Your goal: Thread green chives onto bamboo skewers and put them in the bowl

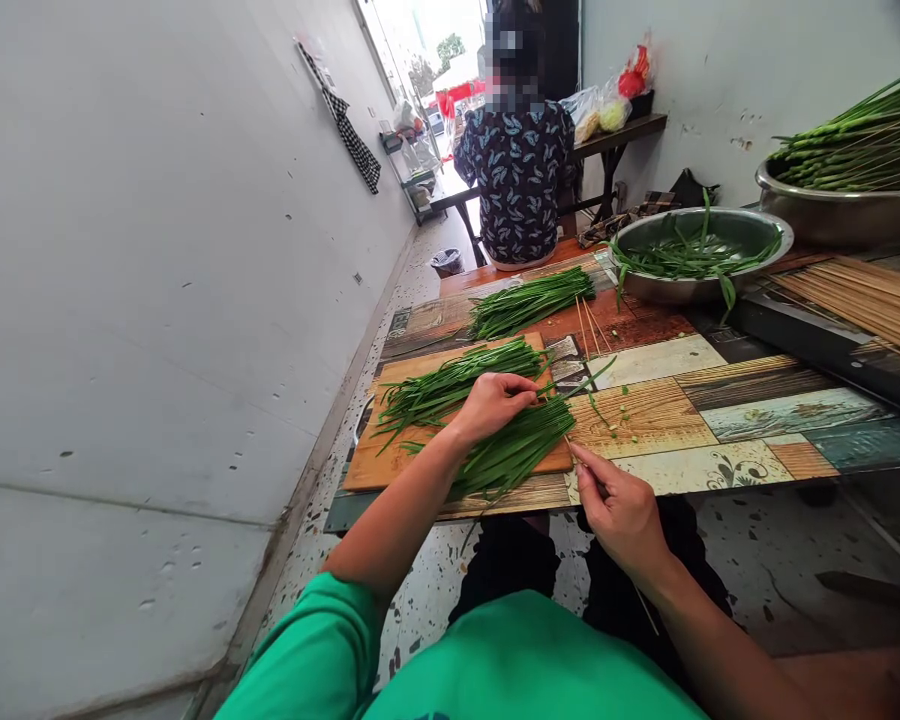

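Observation:
My left hand [499, 400] is closed in a pinch on garlic chives at the near bundle's cut end. That near bundle of garlic chives [514, 448] lies partly over the edge of a wooden cutting board [367, 465]. My right hand [621, 508] is closed round a thin bamboo skewer [647, 612]; its back end sticks out below the hand, and its front end reaches the near bundle's edge. Behind my left hand a second bundle of chives [457, 382] rests on the board. A third bundle [529, 305] lies on the table beyond it.
Loose skewers [589, 328] lie beside the third bundle. To the right are a steel bowl of chive scraps [690, 258], a larger bowl [840, 212] with skewered chives, a black-handled knife [825, 352] and a skewer pile [870, 295]. A person [517, 180] sits ahead, back turned.

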Available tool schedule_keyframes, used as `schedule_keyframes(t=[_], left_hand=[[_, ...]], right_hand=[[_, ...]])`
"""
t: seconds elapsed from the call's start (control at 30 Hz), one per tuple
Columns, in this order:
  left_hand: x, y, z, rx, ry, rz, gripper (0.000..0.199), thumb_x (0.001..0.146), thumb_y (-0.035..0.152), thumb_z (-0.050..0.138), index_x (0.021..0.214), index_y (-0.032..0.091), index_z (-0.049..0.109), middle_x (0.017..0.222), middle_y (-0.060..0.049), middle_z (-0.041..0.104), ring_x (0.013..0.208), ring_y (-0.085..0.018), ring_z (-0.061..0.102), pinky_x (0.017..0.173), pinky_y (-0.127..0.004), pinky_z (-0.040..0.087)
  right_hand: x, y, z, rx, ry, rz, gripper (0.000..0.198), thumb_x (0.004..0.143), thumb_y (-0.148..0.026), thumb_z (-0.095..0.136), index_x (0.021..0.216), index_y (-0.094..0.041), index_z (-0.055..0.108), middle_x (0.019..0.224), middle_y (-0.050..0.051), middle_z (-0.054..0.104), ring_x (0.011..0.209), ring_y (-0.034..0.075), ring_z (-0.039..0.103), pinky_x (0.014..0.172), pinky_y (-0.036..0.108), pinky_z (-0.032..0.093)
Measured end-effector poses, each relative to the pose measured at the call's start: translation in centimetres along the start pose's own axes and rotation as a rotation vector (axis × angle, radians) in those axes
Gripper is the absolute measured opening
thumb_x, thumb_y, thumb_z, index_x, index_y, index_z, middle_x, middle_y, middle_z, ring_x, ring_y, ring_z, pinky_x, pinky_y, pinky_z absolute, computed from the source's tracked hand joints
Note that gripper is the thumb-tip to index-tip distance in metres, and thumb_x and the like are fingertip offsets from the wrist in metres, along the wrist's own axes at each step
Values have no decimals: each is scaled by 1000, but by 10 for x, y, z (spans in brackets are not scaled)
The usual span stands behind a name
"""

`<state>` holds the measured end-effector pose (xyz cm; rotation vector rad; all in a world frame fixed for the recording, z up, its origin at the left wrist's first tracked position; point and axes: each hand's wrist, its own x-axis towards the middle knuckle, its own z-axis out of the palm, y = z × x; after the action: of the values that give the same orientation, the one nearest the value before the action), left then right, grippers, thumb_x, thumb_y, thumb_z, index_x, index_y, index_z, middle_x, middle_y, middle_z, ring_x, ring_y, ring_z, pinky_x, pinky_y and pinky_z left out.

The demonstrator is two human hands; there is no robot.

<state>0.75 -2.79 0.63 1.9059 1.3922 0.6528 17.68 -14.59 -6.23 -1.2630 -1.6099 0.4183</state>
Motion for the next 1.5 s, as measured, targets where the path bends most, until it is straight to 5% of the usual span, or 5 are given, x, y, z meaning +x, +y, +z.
schedule_keyframes(t=[0.33, 0.63, 0.83, 1.1, 1.5], left_hand=[[-4, -8, 7, 49, 54, 36, 21, 76, 26, 64, 90, 15, 75, 86, -4, 74, 78, -15, 65, 77, -24, 48], [-18, 6, -10, 20, -158, 210, 26, 81, 28, 59, 98, 15, 73, 95, -7, 72, 87, -16, 64, 79, -24, 48], [-14, 13, -14, -280, -277, -74, 44, 77, 51, 61, 91, 10, 71, 73, -2, 68, 59, -10, 57, 54, -19, 41], [-13, 8, -9, -724, -337, -328, 42, 57, 49, 79, 72, 11, 70, 62, -2, 66, 51, -9, 55, 55, -22, 44], [-14, 17, -4, -402, -461, -236, 44, 68, 53, 68, 75, 9, 70, 59, 1, 60, 48, -7, 47, 47, -19, 35]], right_hand=[[-2, 0, 0, -4, 4, 0, 30, 87, -20, 47, 109, -16, 68, 98, 8, 73, 79, 18, 71, 73, 26, 58], [-4, -1, 0, -5, 32, 9, 31, 88, -21, 47, 110, -18, 68, 99, 7, 73, 82, 18, 71, 75, 28, 58], [1, -5, -5, 18, 26, -41, 28, 89, -22, 47, 108, -19, 67, 98, 6, 73, 82, 17, 71, 74, 26, 58], [6, -1, -4, 68, -40, -28, 22, 88, -24, 50, 98, -18, 69, 88, 6, 74, 75, 17, 71, 66, 25, 57], [6, -2, 3, 66, -10, 63, 21, 89, -25, 49, 95, -17, 67, 86, 6, 74, 75, 17, 70, 68, 27, 55]])
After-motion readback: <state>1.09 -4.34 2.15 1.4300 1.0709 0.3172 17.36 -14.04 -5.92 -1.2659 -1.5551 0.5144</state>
